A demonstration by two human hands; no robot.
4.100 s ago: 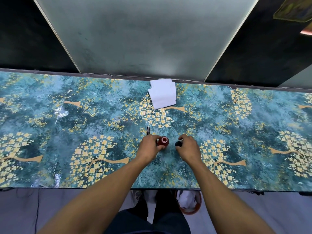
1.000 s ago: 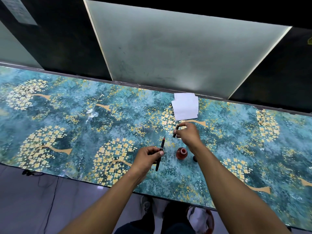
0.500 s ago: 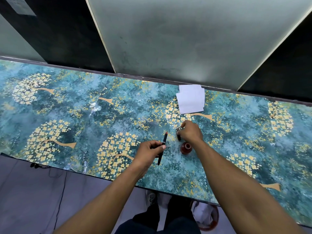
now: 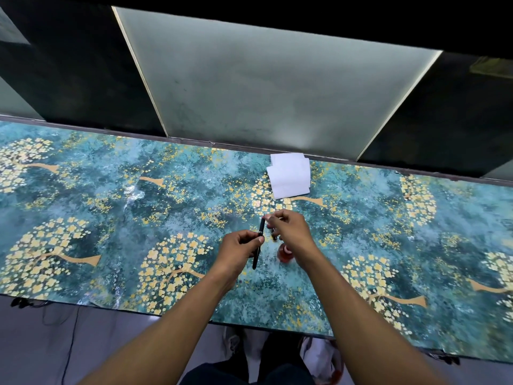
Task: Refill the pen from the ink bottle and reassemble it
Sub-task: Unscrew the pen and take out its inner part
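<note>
Head view of a pen refill in progress. The left hand (image 4: pixel 241 245) grips the black pen barrel (image 4: pixel 258 247) across its middle, fingers curled round it, the barrel held above the worktop (image 4: pixel 111 218) with its far end pointing away from the person. The right hand (image 4: pixel 288 230) is closed in a pinch at that far end; a small dark piece shows beneath its fingers, too blurred to identify, and whether it touches the barrel cannot be told. The ink bottle (image 4: pixel 285 252), reddish and apparently uncapped, stands on the worktop just beside the right wrist, partly hidden by it. A stack of white paper (image 4: pixel 290 175) lies further back, well apart from both hands.

Judged stage: the bottle is open and the pen is in 2 parts or being handled at its tip, so this is either filling or rejoining. Whether ink has been drawn cannot be seen. Left to do, at least: closing the pen and capping the bottle.
</note>
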